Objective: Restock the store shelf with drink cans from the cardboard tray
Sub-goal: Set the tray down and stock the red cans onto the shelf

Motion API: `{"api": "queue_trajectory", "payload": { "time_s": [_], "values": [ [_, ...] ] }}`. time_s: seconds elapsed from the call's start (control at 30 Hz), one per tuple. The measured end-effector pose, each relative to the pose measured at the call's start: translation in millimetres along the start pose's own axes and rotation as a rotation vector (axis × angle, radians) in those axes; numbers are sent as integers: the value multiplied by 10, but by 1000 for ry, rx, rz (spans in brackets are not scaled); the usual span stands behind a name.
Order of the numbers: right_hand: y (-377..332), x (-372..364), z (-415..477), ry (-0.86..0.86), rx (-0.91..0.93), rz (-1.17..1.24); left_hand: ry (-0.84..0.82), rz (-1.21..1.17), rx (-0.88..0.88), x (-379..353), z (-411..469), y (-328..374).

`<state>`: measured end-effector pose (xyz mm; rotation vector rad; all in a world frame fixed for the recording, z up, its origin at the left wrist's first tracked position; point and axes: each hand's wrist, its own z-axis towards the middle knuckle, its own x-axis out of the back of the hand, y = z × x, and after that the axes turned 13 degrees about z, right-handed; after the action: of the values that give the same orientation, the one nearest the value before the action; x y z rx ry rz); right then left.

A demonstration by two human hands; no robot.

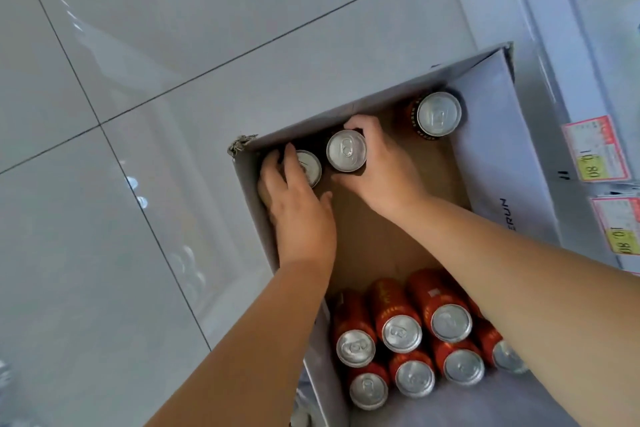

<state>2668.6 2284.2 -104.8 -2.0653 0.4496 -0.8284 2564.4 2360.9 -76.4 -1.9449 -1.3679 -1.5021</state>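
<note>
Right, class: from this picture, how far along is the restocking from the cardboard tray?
Done: the tray has bare cardboard in its middle, so several cans seem already gone. In hand: the left grip holds the corner can, and the right grip holds the second can beside it. Left: those two, the lone can in the far right corner, and at least seven near cans.

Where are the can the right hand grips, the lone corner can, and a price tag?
Gripped can (346, 151), in the right hand (384, 166): head view, middle of silver lid.
Lone can (439, 113): head view, middle of silver lid.
Price tag (594, 152): head view, printed face.
</note>
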Motion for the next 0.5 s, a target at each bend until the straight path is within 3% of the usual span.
{"api": "queue_trajectory", "payload": {
  "time_s": [0.17, 0.3, 0.5],
  "values": [
    [159, 216, -213, 121, -61, -55, -62, 70, -84, -93, 90, -34],
    [215, 408, -418, 137, -173, -82, -186, -151, -39, -22, 126, -10],
    [-450, 795, -1155, 249, -222, 74, -225, -228, -49, 840, -347, 214]
  ]
}}
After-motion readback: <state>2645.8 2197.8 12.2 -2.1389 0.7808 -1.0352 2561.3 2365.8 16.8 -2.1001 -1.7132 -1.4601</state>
